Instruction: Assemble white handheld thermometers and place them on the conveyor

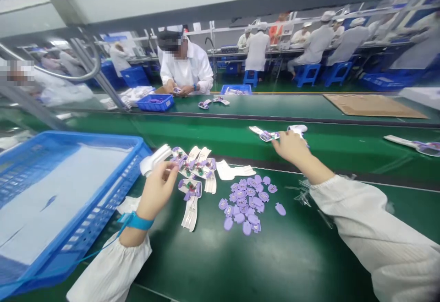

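My left hand (158, 189) is curled round a white plastic part (154, 159) above the green table, next to a fan of white-and-purple assembled pieces (195, 171). My right hand (292, 147) reaches far out over the green conveyor belt. Its fingers rest on a white-and-purple assembled piece (270, 134) lying there, with another white piece (298, 129) just behind the hand. A heap of several small purple caps (245, 203) lies between my arms. A blue band circles my left wrist.
A large blue crate (62, 201) with a white lining stands at my left. Across the belt a person in white works beside small blue bins (155, 102). A cardboard sheet (373, 106) lies far right. More workers sit at benches behind.
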{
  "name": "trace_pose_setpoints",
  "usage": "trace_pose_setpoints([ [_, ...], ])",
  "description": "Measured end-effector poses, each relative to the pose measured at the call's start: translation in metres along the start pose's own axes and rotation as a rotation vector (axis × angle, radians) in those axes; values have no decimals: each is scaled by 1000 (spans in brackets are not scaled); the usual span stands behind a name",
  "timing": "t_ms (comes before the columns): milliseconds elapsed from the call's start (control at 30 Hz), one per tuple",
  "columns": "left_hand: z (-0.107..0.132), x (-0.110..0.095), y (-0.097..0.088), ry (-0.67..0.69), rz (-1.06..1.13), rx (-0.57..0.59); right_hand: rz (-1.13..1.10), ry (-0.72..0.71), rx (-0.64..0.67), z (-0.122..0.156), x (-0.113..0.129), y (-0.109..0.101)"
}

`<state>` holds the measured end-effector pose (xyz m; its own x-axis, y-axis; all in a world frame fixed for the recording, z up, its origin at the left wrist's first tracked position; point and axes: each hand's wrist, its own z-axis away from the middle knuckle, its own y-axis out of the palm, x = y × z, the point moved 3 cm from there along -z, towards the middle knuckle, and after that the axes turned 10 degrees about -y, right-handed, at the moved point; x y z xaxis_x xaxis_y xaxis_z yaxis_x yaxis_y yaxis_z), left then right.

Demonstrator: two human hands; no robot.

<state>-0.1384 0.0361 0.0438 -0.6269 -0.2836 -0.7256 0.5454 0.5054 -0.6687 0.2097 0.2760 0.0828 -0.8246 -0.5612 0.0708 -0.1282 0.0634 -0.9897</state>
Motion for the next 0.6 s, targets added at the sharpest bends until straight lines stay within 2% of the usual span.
trace_pose_setpoints([
  [133,12,28,10,-150,-134,56,-83,-315,122,-24,78,28],
  [200,24,33,20,-192,-179,61,-102,-407,171,-19,115,37],
  [300,48,31,35,-248,-248,100,-96,-444,176,3,159,42],
  [433,72,13,49,-222,-395,216,-103,-458,226,33,197,49],
  [533,71,4,47,-256,-421,274,-104,-436,250,38,212,57],
  [600,69,8,39,-335,-369,317,-108,-412,249,38,217,60],
])
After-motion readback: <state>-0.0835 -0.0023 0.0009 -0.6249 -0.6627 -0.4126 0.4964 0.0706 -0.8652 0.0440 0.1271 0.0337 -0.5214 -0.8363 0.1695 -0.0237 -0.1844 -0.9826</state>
